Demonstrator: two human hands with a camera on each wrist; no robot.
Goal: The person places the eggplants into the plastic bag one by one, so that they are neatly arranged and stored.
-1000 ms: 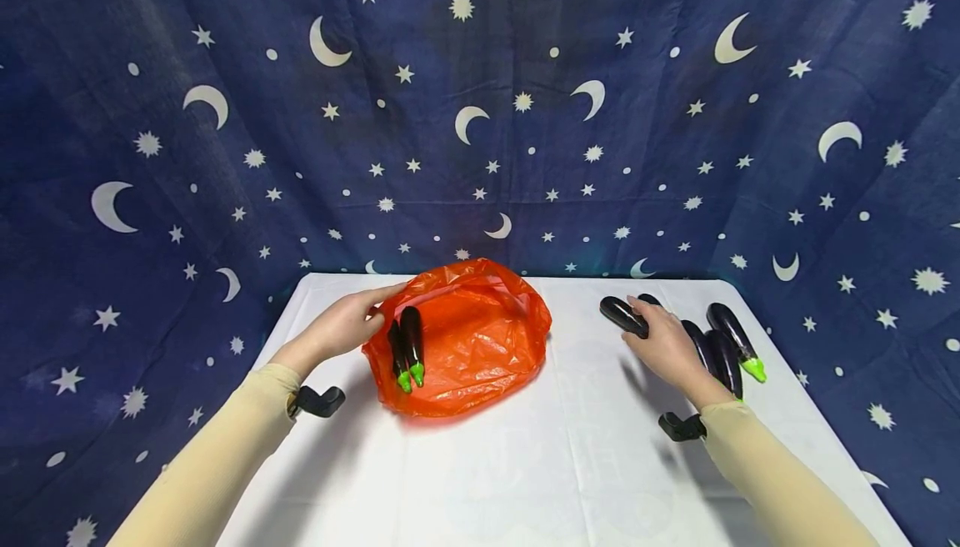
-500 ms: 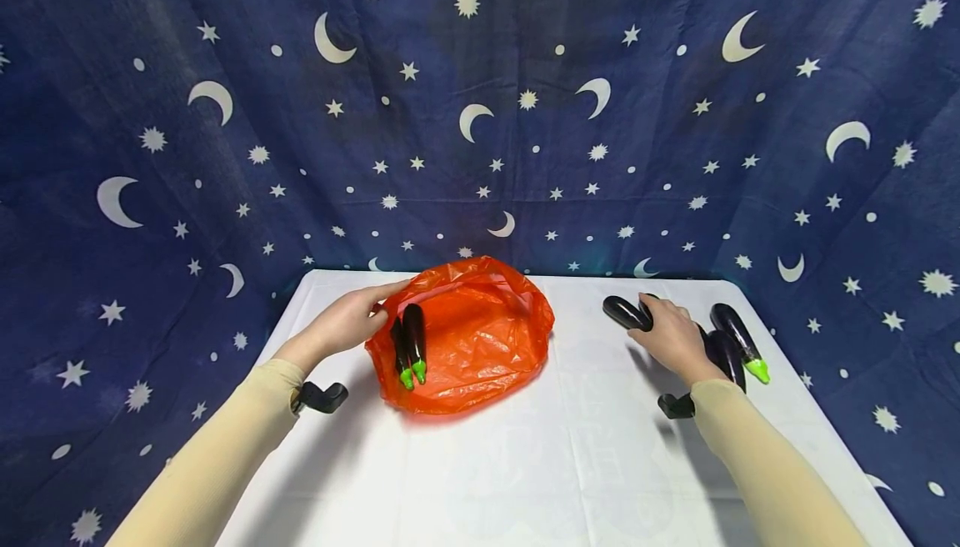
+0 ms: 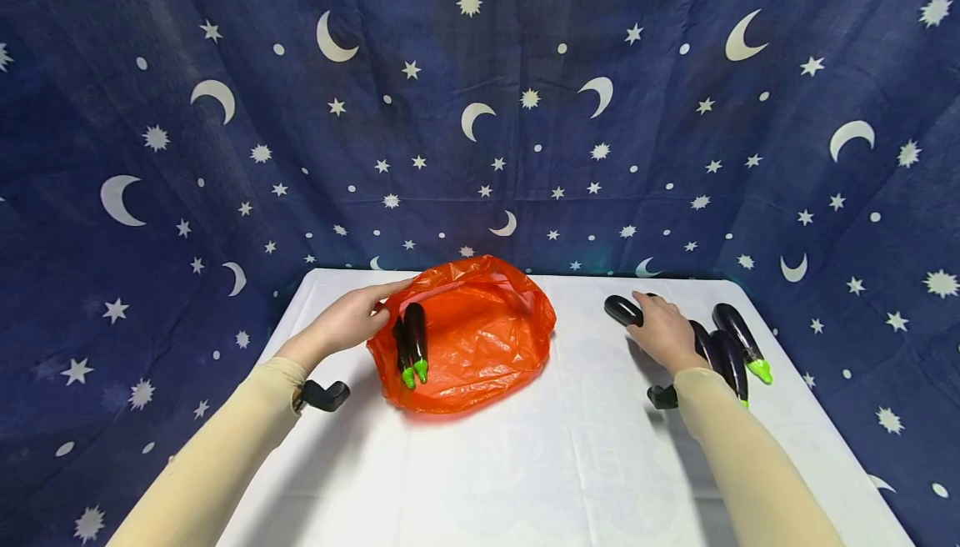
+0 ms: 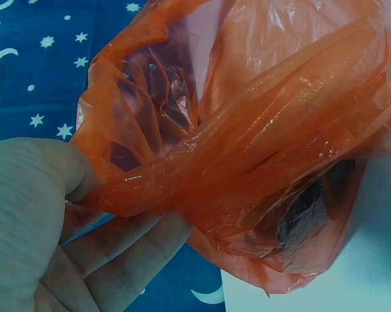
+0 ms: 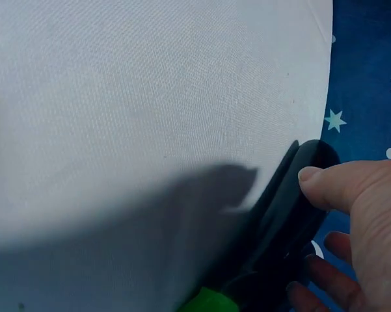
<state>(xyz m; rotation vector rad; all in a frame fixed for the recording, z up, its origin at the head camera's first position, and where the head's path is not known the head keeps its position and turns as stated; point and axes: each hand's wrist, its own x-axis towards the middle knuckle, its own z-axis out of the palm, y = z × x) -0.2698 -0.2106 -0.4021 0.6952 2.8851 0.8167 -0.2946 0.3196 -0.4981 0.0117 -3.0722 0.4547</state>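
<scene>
Left hand (image 3: 347, 322) lies at the left rim of the orange plastic bag (image 3: 480, 338), near the bench's far left corner. In the left wrist view the thumb presses a fold of the bag's edge (image 4: 136, 188) against the fingers (image 4: 117, 253), which lie fairly straight beneath the film; the grip is a pinch on the plastic.

Two dark purple eggplants (image 3: 411, 340) rest at the bag's left side, upright-looking from the head camera, their green stem ends toward the near edge of the bench.

Right hand (image 3: 663, 332) sits toward the far right corner of the bench, over a loose eggplant (image 3: 624, 310) whose rounded end protrudes to the left of the knuckles. In the right wrist view the thumb (image 5: 332, 185) and the fingers curl round the dark body of this eggplant (image 5: 293, 214) (green stem end at the lower edge of that view), so the hand grips it.

Further eggplants (image 3: 738, 332) lie just beside that hand, toward the right edge, stems toward the near edge and touching one another.

White cloth covers the bench (image 3: 525, 464). A blue backdrop (image 3: 480, 113) printed with white moons and stars hangs behind and at both sides. No brand, label or legible writing is visible on any item.
</scene>
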